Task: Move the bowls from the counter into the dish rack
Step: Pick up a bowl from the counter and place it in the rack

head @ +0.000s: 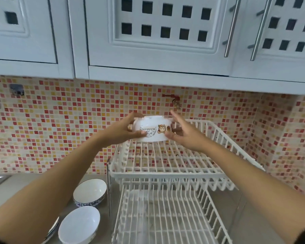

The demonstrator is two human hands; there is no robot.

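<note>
A white bowl with a cartoon print [152,129] is held upside down over the back left of the white two-tier dish rack [167,174]. My left hand [121,132] grips its left side and my right hand [182,133] grips its right side. Two more bowls stand on the counter left of the rack: a white bowl with a blue patterned rim [90,191] and a plain white bowl [78,225] nearer to me. Both rack tiers hold nothing.
The grey counter [9,188] runs left of the rack. A mosaic tile wall [60,124] stands behind, with a red tap [174,100] above the rack. White cupboards [157,36] hang overhead. A plate edge [52,229] shows beside the near bowl.
</note>
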